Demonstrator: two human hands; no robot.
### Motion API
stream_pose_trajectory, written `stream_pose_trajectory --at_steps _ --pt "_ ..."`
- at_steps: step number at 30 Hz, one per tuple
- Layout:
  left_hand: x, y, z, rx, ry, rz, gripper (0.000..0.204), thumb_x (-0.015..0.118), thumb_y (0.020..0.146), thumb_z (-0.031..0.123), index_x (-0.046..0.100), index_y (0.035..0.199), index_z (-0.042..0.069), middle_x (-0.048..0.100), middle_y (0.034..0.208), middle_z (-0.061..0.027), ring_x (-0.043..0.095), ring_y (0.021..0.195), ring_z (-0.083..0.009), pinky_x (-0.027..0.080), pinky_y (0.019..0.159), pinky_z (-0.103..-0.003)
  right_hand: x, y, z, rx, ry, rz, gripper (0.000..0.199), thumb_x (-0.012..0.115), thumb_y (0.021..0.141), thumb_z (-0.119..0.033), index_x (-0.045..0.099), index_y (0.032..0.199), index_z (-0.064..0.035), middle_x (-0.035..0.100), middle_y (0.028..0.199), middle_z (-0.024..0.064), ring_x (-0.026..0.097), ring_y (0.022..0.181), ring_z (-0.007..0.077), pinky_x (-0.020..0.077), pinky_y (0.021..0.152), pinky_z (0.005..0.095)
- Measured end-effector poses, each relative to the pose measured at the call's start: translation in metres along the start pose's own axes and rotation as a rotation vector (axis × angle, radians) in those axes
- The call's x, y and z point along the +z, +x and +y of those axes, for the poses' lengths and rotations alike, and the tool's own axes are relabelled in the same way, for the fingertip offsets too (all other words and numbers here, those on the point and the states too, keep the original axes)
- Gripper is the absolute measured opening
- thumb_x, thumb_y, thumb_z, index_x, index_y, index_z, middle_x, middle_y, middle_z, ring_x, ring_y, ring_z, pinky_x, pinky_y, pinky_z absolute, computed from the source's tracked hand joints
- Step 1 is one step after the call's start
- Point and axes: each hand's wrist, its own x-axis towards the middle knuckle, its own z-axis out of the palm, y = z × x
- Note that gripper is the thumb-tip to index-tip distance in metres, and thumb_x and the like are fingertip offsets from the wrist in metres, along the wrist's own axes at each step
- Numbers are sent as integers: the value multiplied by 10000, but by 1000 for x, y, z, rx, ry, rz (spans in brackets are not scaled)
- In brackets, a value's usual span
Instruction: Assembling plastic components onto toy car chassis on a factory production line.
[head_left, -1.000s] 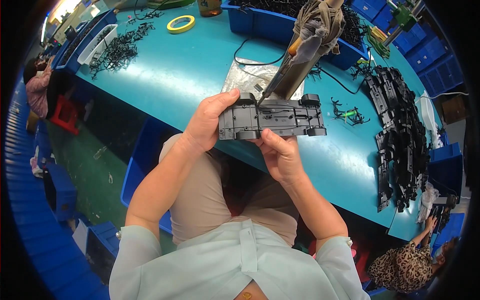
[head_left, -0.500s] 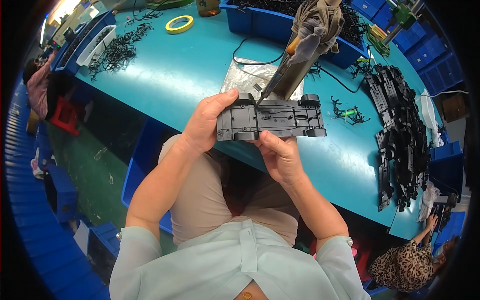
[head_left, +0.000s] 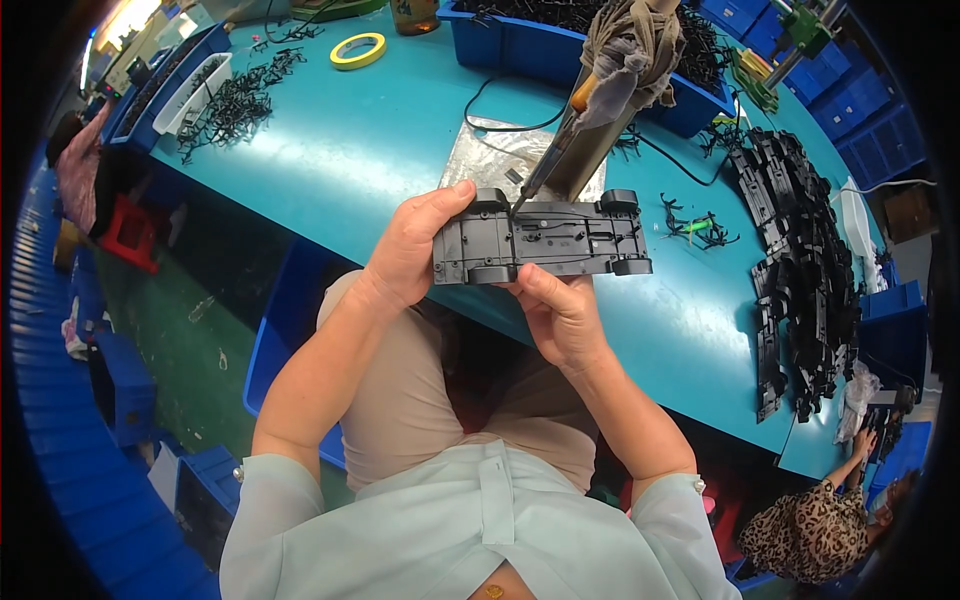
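Both hands hold a black plastic toy car chassis (head_left: pixel 560 240) above the near edge of the teal table. My left hand (head_left: pixel 412 240) grips its left end, thumb along the top by a wheel arch. My right hand (head_left: pixel 558 312) pinches the near long edge, thumb on top and fingers hidden underneath. Against the chassis, near its far edge left of the middle, rests the dark tip of a soldering iron (head_left: pixel 545 170). The iron is fixed at a slant on a metal stand and wrapped with grey cloth (head_left: pixel 632 65) higher up. Behind the chassis lies a silvery metal plate (head_left: pixel 480 155).
Stacked black chassis (head_left: pixel 795 270) cover the table's right side. A blue bin (head_left: pixel 510 45) of small black parts stands at the back, with yellow tape (head_left: pixel 358 50) to its left. Loose black pieces (head_left: pixel 230 105) lie at far left. A co-worker (head_left: pixel 810 530) sits at lower right.
Almost nothing differs. The chassis has shifted very slightly toward me at its left end, still held in both hands with the iron's tip against it.
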Motion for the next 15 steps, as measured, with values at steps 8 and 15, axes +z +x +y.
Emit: stream_pose_trajectory --at_steps 8,15 --pt "2 -3 -1 -11 -13 6 405 463 966 297 563 1137 -56 656 1027 -149 673 855 -182 561 766 -297 -3 -1 2 19 12 12 456 699 777 3 500 1187 1 604 1095 96 601 1008 214 499 905 385" --pt "1 -2 0 -19 -4 25 401 470 965 310 576 1118 -45 664 1000 -148 677 830 -182 563 749 -295 -4 2 3 2 -12 7 452 708 776 -14 509 1182 -2 610 1084 94 603 1002 210 503 895 379"
